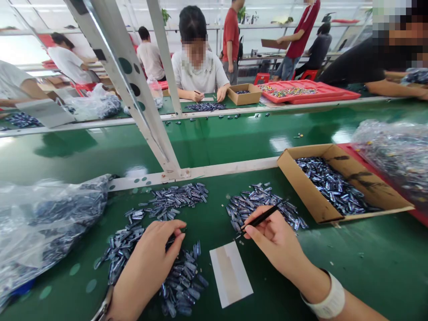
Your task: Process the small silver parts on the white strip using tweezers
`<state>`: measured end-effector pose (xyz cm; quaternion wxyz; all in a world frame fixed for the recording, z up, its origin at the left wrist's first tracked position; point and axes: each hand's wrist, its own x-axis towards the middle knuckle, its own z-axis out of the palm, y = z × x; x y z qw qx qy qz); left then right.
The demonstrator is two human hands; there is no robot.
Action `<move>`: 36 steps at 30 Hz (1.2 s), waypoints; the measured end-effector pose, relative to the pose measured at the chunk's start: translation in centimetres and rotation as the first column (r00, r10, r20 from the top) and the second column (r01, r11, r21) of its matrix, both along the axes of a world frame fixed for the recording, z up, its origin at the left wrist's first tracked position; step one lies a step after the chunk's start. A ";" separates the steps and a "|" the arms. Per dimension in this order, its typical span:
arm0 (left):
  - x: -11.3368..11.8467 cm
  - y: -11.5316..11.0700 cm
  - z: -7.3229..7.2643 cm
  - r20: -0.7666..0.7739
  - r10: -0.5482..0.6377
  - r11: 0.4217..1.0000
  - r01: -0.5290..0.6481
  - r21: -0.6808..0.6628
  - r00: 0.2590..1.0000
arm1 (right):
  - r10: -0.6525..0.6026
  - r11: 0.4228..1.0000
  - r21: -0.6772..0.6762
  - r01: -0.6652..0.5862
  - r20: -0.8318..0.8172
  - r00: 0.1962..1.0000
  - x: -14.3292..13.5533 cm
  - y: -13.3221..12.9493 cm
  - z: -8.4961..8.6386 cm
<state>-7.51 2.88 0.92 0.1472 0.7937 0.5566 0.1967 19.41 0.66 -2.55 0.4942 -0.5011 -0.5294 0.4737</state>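
Observation:
My right hand (pixel 272 238) grips slim black tweezers (pixel 261 217), their tips pointing down and left. The tips are at the near edge of a pile of small, dark bluish, shiny plastic pieces (pixel 257 203). My left hand (pixel 152 254) is over another pile of these pieces (pixel 187 276). Its thumb and forefinger are curled close together, and whatever they may pinch cannot be made out. Between my hands lies a white card (pixel 242 278) with a beige strip down its middle. More of the same pieces (pixel 180 196) lie beyond my left hand.
At the right, a cardboard box (pixel 301 189) holds many such pieces. A filled clear bag (pixel 394 151) is beside it; another bag (pixel 50 223) lies left. A slanted white metal post (pixel 140 102) rises from the white rail (pixel 230 168). A co-worker (pixel 200 71) sits across the green belt (pixel 217 138).

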 end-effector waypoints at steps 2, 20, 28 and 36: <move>0.6 -0.4 0.1 0.066 -0.059 0.998 0.058 0.017 0.996 | 0.064 0.997 -0.042 -0.064 -0.007 0.998 -0.3 -0.2 0.0; 5.2 -2.9 -1.1 0.035 -0.269 0.944 0.271 -0.189 0.963 | 0.234 0.968 -0.134 -0.212 0.174 0.957 -0.8 -0.4 0.4; 5.3 -3.0 -1.0 0.076 -0.241 0.944 0.252 -0.211 0.967 | 0.241 0.968 -0.109 -0.224 0.183 0.953 -0.8 -0.4 0.2; 5.6 -3.3 -0.7 0.105 -0.204 0.923 0.227 -0.310 0.973 | 0.257 0.965 -0.109 -0.240 0.187 0.948 -0.8 -0.2 0.4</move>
